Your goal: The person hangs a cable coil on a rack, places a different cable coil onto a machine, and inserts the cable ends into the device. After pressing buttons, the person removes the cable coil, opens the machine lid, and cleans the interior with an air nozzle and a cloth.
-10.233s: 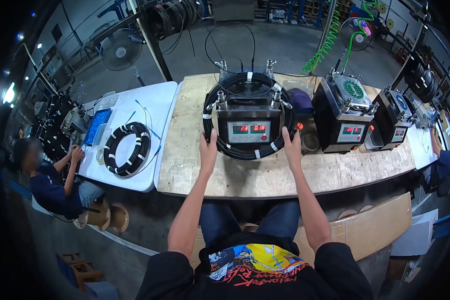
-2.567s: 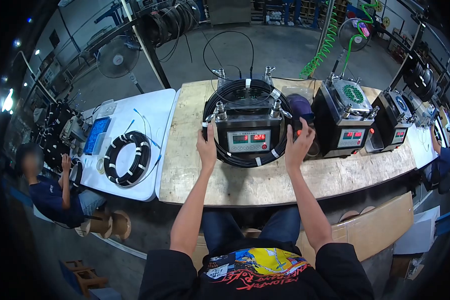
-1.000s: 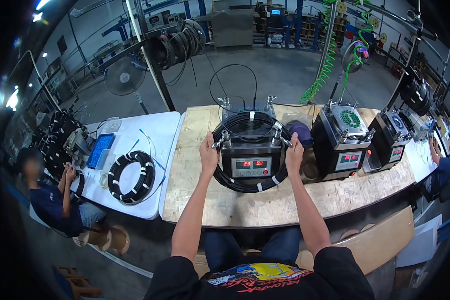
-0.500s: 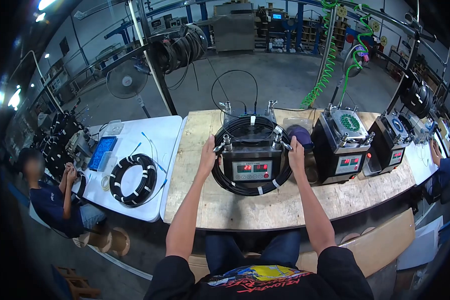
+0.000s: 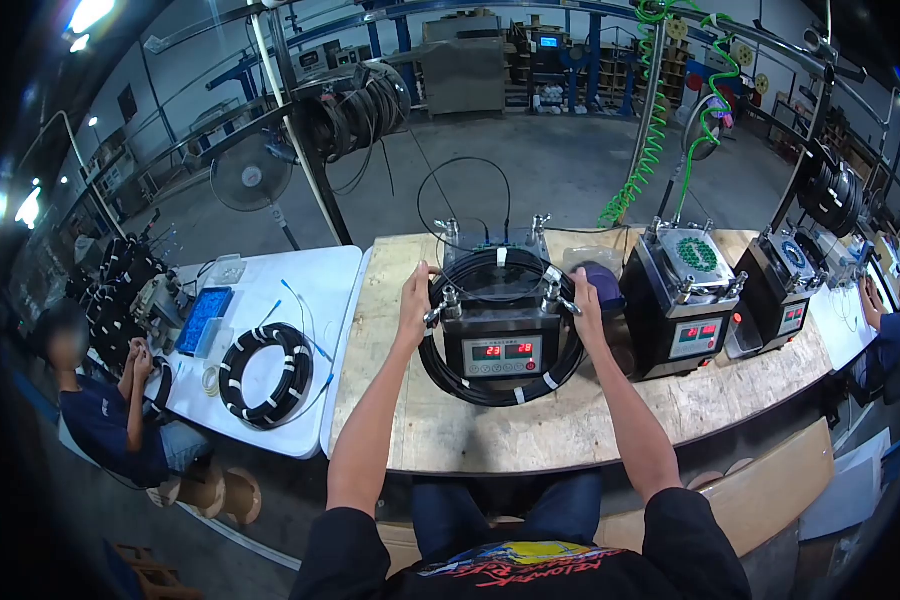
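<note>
coil (image 5: 492, 394) — left hand (image 5: 415, 306) and right hand (image 5: 587, 306) apart at its sides, grip unclear

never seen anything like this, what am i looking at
No robot here: a camera on a person's head looks forward and down. Their bare left hand and right hand are at either side of a black cable coil around the front of a machine with red digits; whether they grip it is unclear. A second machine and third machine stand to the right on the same wooden table. On the white table at left lie another coil and a blue tray.
</note>
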Available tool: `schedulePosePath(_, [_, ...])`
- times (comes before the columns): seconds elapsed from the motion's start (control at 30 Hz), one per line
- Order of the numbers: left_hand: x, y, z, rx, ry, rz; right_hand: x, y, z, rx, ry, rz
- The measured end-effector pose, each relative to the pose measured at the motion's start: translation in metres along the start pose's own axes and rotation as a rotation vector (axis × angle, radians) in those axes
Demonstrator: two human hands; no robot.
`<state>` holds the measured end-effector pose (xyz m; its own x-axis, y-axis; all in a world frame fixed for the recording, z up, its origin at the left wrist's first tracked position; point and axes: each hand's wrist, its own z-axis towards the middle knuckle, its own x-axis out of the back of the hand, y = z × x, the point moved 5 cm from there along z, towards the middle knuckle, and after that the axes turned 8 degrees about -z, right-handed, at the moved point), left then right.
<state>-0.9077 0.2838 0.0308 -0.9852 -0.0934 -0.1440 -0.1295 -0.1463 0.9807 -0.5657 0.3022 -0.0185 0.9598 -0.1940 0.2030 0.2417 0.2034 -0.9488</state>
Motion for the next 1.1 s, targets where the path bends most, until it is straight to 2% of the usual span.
schedulePosePath(0.1, [0.002,0.001,0.003,-0.138,0.089,0.076,-0.002,0.009,0.003,0.006,0.042,0.014])
schedulePosePath(0.23, [0.015,-0.029,0.021,-0.117,0.124,0.11,-0.004,0.02,0.012,0.098,0.046,-0.017])
schedulePosePath(0.43, [0.013,-0.022,0.015,-0.117,0.021,0.126,-0.001,-0.004,0.007,0.157,-0.045,0.003])
schedulePosePath(0.53, [0.006,-0.007,0.017,-0.28,-0.055,0.184,0.001,-0.018,0.009,0.183,-0.179,0.054])
schedulePosePath(0.57, [0.007,-0.006,0.019,-0.248,-0.087,0.206,0.001,-0.023,0.01,0.181,-0.24,0.092])
schedulePosePath(0.63, [0.003,0.006,0.026,-0.199,-0.151,0.247,0.011,-0.053,0.011,0.202,-0.275,-0.058])
schedulePosePath(0.67, [-0.005,0.031,0.016,-0.129,-0.124,0.349,0.015,-0.071,0.012,0.215,-0.295,-0.133])
schedulePosePath(0.77, [-0.018,0.021,0.032,-0.332,-0.134,0.398,0.008,-0.087,0.028,0.325,-0.365,-0.296])
schedulePosePath(0.83, [-0.022,0.014,0.037,-0.316,-0.178,0.333,-0.001,-0.096,0.028,0.402,-0.431,-0.494])
schedulePosePath(0.93, [-0.026,0.016,0.039,-0.285,-0.233,0.293,-0.011,-0.083,0.033,0.349,-0.512,-0.275])
schedulePosePath(1.07, [-0.02,-0.002,0.051,-0.109,-0.269,0.204,-0.011,-0.077,0.03,0.25,-0.465,-0.2])
schedulePosePath(1.1, [-0.019,0.001,0.05,-0.138,-0.259,0.201,-0.012,-0.077,0.028,0.226,-0.444,-0.172])
